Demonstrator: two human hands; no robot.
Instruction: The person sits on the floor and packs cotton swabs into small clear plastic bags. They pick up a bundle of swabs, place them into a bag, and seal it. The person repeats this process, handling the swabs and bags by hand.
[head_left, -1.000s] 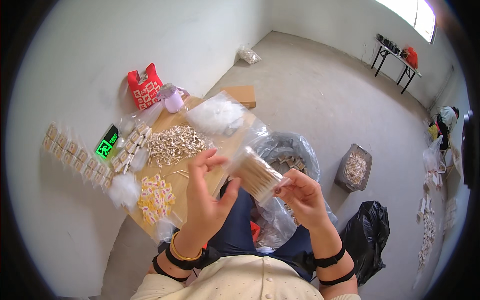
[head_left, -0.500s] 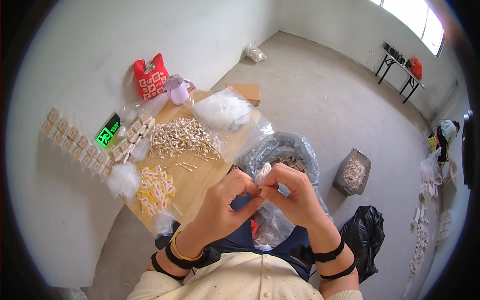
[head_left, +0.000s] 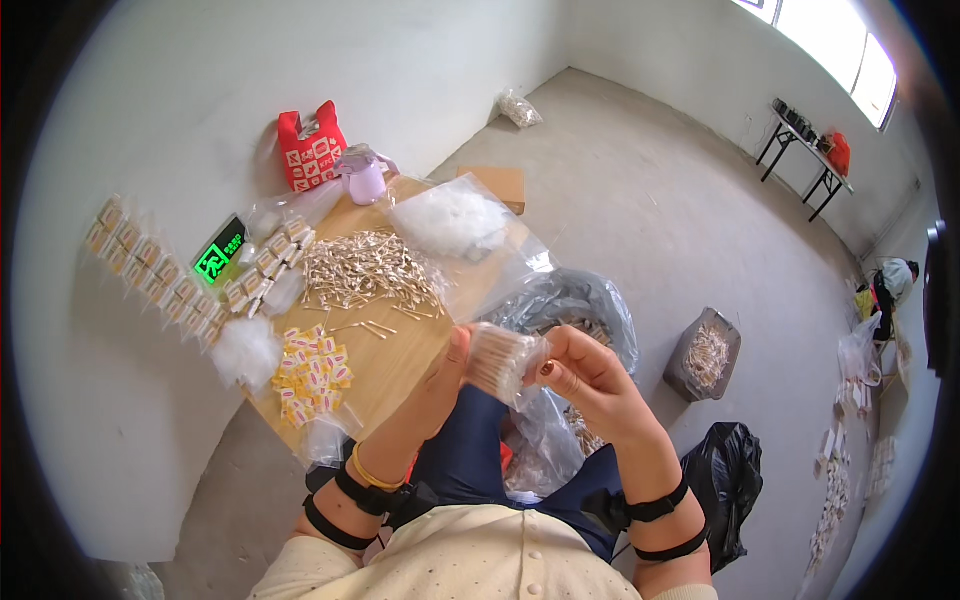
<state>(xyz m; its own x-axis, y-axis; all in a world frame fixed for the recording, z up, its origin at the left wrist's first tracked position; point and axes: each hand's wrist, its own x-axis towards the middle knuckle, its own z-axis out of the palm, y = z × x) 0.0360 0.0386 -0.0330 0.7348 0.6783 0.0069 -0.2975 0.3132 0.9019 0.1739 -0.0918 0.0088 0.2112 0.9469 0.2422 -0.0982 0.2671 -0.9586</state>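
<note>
Head view: both hands grip a clear swab packet beside the green sign.

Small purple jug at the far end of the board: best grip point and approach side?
Probably the purple jug body, from above or from the board side: it stands upright, the red bag sits close on its left and the wall behind. Both hands, left hand and right hand, hold the swab bundle.

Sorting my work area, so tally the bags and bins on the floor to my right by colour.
Clear plastic bag: 1
Grey bin of sticks: 1
Black bag: 1
Total: 3
</note>
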